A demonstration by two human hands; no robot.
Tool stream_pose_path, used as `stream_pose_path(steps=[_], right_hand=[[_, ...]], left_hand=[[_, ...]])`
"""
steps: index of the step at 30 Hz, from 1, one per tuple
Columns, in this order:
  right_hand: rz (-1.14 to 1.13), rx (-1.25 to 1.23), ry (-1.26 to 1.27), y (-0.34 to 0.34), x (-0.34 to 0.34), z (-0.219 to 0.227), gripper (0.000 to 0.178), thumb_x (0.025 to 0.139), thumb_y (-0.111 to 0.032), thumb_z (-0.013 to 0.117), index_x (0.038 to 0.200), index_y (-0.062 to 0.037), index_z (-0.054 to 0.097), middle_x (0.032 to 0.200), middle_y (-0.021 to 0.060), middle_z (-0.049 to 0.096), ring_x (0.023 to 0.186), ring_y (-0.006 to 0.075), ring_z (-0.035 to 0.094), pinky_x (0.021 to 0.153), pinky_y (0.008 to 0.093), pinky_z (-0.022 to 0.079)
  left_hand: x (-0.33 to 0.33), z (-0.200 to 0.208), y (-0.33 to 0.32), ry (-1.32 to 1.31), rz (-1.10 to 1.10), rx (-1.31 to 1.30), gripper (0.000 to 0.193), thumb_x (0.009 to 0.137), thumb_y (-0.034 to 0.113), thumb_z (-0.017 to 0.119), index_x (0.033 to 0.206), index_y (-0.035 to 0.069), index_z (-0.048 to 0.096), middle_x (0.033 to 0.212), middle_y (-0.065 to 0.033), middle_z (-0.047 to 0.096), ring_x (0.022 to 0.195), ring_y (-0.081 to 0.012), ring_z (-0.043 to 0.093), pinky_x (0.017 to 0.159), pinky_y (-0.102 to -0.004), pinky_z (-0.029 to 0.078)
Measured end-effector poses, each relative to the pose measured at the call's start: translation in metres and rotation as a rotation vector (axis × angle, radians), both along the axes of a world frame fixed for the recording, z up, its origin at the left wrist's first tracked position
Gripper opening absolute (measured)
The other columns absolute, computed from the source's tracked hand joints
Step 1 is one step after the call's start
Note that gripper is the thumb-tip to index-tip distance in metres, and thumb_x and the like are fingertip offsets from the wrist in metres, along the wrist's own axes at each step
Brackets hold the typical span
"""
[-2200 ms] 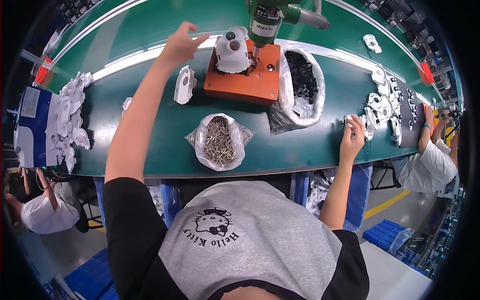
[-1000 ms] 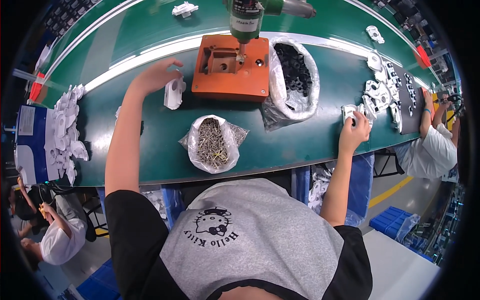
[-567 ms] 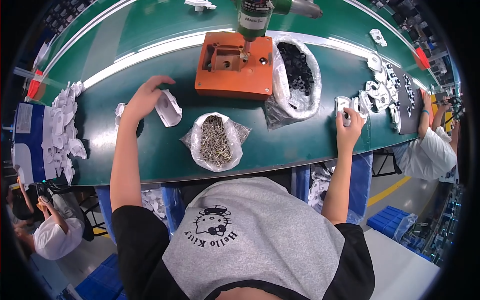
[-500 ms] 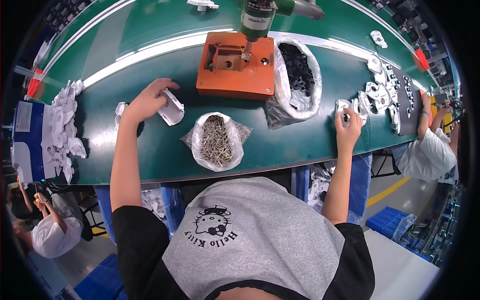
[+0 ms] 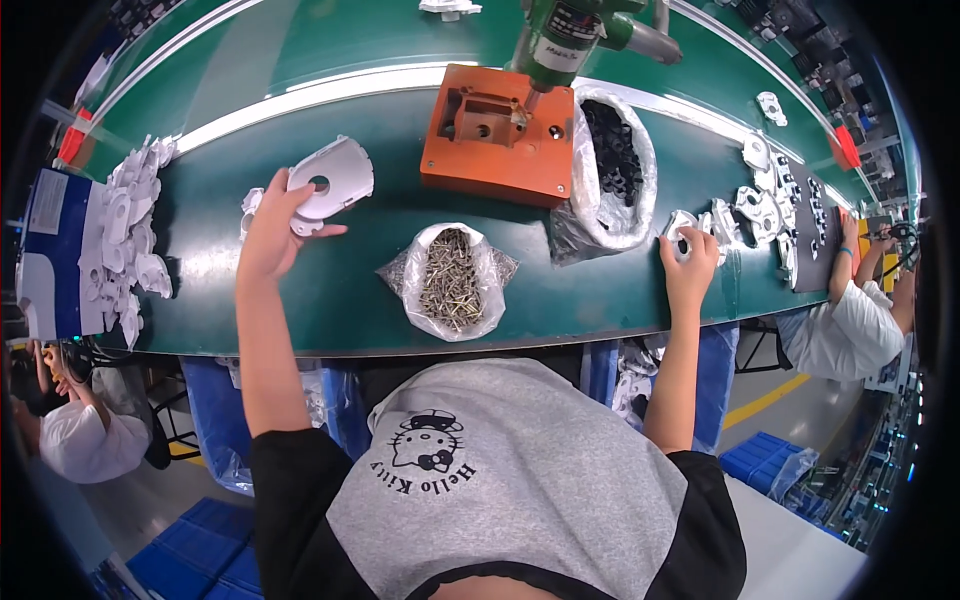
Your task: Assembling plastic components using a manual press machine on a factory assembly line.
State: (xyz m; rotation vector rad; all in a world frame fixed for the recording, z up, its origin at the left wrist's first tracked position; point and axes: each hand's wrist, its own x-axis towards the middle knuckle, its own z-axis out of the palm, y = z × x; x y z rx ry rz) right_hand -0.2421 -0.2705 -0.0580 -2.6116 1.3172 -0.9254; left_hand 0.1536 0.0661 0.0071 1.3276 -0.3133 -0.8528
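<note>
My left hand [image 5: 268,238] is closed on the edge of a curved white plastic cover [image 5: 345,178], thumb on top near its round hole. The cover is tilted, its broad smooth face upward. Just behind that hand lies another white plastic part [image 5: 251,203], partly hidden. On the right of the bench, my right hand [image 5: 691,262] has its fingers curled round a white plastic housing piece [image 5: 681,222] with a round opening. Between the hands stands an open plastic bag of screws [image 5: 455,285]. Beyond it sits an orange fixture block [image 5: 500,165], under a green powered screwdriver [image 5: 558,45].
A plastic bag of small black parts [image 5: 610,150] stands beside the fixture. White parts are heaped at the far left [image 5: 130,235] and spread at the right [image 5: 760,212]. Blue bins [image 5: 215,410] hang below the bench edge. Co-workers sit at both sides.
My left hand has turned the white cover from standing on edge to face up, lifting it farther away. My right hand stays at the white housing piece. The whole view has shifted slightly.
</note>
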Motion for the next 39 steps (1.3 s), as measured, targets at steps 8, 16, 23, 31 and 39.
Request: stream_pose_path(steps=[8,16,23,31,39], right_hand=[[-0.045,0.115,-0.152,-0.002,0.001,0.013,0.033,0.073,-0.016,0.072,0.101,-0.0012,0.061,0.102,0.0122,0.055,0.092,0.0277,0.058,0.080,0.0369,0.046],[-0.291,0.018,0.154,0.007,0.022,0.013,0.045,0.076,-0.035,0.072,0.106,-0.0054,0.058,0.097,0.0121,0.057,0.094,0.0299,0.056,0.079,0.0420,0.045],[-0.174,0.121,0.035,-0.009,0.015,0.012,0.050,0.073,-0.027,0.075,0.114,-0.0054,0.055,0.095,0.0116,0.054,0.094,0.0299,0.053,0.082,0.0414,0.043],[0.043,0.727,-0.798,-0.012,-0.005,0.027,0.027,0.092,-0.020,0.060,0.112,-0.0039,0.055,0.099,0.0038,0.058,0.083,0.0108,0.057,0.065,0.0274,0.049],[0.048,0.815,-1.020,-0.014,0.001,0.026,0.030,0.093,-0.020,0.057,0.115,-0.0010,0.054,0.102,0.0081,0.057,0.090,0.0160,0.057,0.072,0.0354,0.055]], left_hand=[[-0.032,-0.038,0.011,0.295,0.084,-0.253,0.053,0.097,0.048,0.038,0.118,0.001,0.052,0.101,-0.0170,0.064,0.079,-0.0315,0.065,0.060,-0.0405,0.053],[-0.049,-0.045,0.015,0.419,0.194,-0.404,0.048,0.100,0.044,0.030,0.114,0.004,0.053,0.092,-0.0122,0.060,0.069,-0.0262,0.058,0.061,-0.0398,0.045],[-0.065,-0.046,0.017,0.448,0.197,-0.516,0.045,0.102,0.040,0.029,0.118,0.005,0.051,0.099,-0.0117,0.059,0.071,-0.0256,0.056,0.065,-0.0398,0.044],[-0.071,-0.040,0.014,0.375,0.141,-0.470,0.047,0.102,0.039,0.032,0.123,-0.001,0.048,0.113,-0.0161,0.059,0.093,-0.0317,0.063,0.083,-0.0464,0.052],[-0.084,-0.028,0.001,0.137,0.123,-0.512,0.046,0.098,0.040,0.042,0.121,0.001,0.041,0.118,-0.0167,0.056,0.101,-0.0305,0.062,0.084,-0.0442,0.054]])
